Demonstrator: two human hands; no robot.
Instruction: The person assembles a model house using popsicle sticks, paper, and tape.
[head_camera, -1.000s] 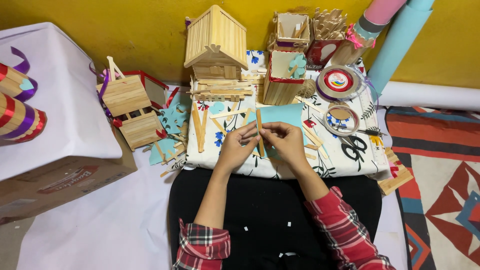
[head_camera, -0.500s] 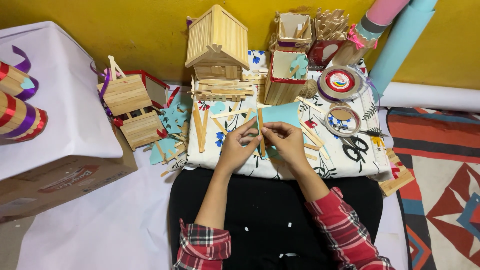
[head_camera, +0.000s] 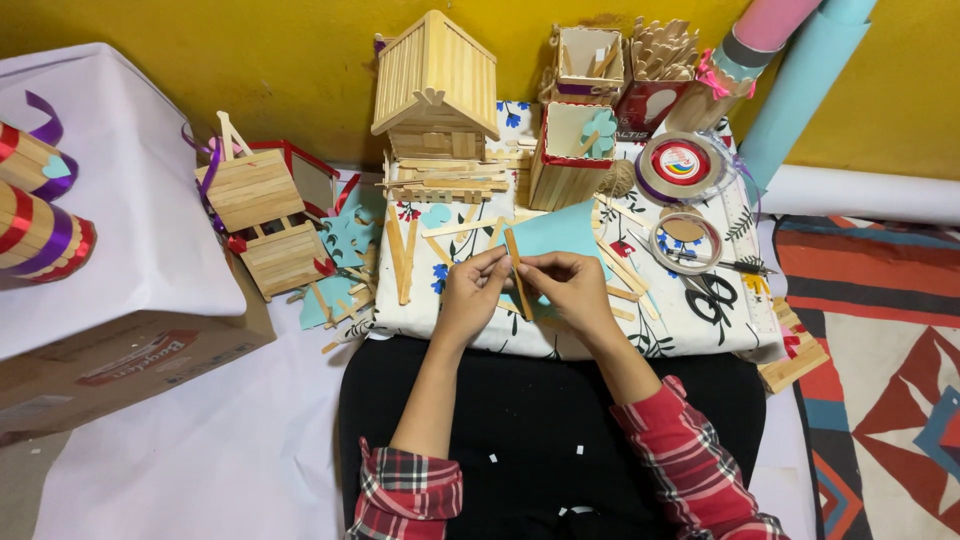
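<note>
Wall: mustard-yellow wall (head_camera: 250, 60), plain.
Floor: patterned rug (head_camera: 880, 330) at right, white sheet (head_camera: 200, 450) at left.
Light: even, soft.

A home craft corner on the floor; a patterned rug (head_camera: 880, 370), a yellow wall (head_camera: 250, 50), a stick-built model house (head_camera: 437, 88) and rolled paper (head_camera: 800, 80) show it.

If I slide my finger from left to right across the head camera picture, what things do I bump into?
Striped rolls with purple ribbon → small stick crate → stick house → left hand → wooden stick → right hand → tape rolls → scissors → patterned rug.
</note>
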